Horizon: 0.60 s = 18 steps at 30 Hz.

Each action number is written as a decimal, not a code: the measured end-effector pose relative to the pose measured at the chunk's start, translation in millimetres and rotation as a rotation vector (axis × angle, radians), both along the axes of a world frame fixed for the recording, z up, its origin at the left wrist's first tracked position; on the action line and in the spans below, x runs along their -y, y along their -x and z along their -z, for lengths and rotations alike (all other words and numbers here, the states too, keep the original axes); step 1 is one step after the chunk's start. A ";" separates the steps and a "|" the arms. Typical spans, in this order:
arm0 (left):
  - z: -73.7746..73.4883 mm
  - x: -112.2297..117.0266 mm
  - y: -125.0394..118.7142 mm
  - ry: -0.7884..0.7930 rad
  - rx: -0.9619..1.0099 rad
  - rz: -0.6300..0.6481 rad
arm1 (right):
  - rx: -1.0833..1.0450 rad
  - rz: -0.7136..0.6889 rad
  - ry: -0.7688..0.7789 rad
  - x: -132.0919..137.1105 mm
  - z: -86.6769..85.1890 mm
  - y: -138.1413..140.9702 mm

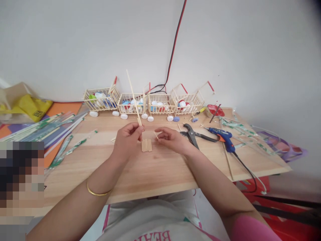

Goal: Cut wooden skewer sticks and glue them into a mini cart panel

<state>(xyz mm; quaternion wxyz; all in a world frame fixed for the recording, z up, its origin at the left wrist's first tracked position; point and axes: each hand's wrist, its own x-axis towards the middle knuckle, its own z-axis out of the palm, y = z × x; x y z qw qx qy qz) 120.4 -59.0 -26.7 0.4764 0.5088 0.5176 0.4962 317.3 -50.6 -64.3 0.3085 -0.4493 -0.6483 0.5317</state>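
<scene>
My left hand is closed, pinching a long thin wooden stick that points up and away; a shorter piece seems to lie against it at the fingertips. My right hand is closed around a short wooden stick, held between thumb and fingers. Between the two hands, a neat row of short cut sticks lies side by side on the wooden table. A few more stick ends show just behind my left wrist.
Several small stick-built carts, including a left one, hold bottle caps along the wall. To the right lie black-handled pliers, a blue glue gun with its cable, and a red dish. Plastic-wrapped sticks cover the left side. A blurred-out person is at lower left.
</scene>
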 end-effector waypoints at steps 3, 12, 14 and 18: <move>1.0 -1.7 1.5 -0.015 0.022 -0.014 | 0.032 0.041 0.024 0.0 -2.3 0.7; 11.0 -8.6 11.0 -0.118 0.079 -0.050 | 0.106 0.001 -0.021 10.9 -23.0 28.3; 11.4 -9.9 12.7 -0.152 0.080 -0.064 | 0.195 -0.015 -0.098 15.2 -25.8 40.9; 10.8 -11.9 14.6 -0.175 0.079 -0.091 | 0.420 -0.002 -0.334 19.2 -22.4 64.1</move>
